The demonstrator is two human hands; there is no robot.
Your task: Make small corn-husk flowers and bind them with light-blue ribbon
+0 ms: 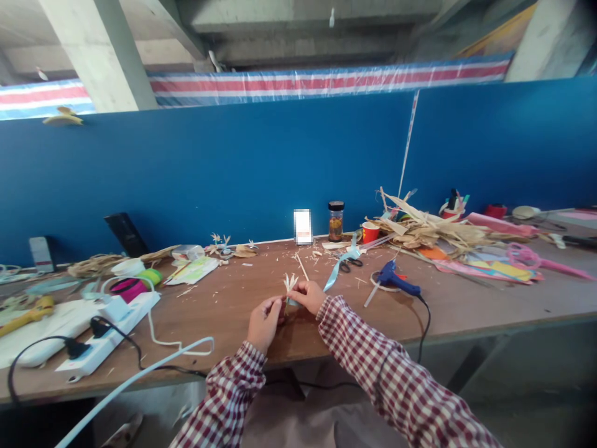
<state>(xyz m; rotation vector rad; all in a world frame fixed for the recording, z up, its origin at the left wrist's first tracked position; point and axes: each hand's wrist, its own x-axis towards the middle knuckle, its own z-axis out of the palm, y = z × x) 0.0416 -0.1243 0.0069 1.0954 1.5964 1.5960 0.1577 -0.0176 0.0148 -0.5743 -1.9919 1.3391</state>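
Observation:
Between my two hands, low over the front of the brown table (224, 317), stands a small corn-husk flower (290, 283) with pale pointed petals. My left hand (267, 320) pinches its lower part with thumb and forefinger. Fingers of my right hand (308, 295) close on it just below the petals, where a bit of light blue shows. A pale thin stick (302, 266) lies just behind the hands. To their right are a light blue ribbon (334, 274), black-handled scissors (351, 266) and a blue glue gun (396, 278) with its cord hanging off the edge.
Husk scraps litter the table's middle. A jar (336, 223), red cup (370, 233) and dried husk pile (420, 227) stand at the back. Pink scissors (545, 261) lie right. A white power strip (116, 336) with cables and a yellow glue gun (30, 314) lie left.

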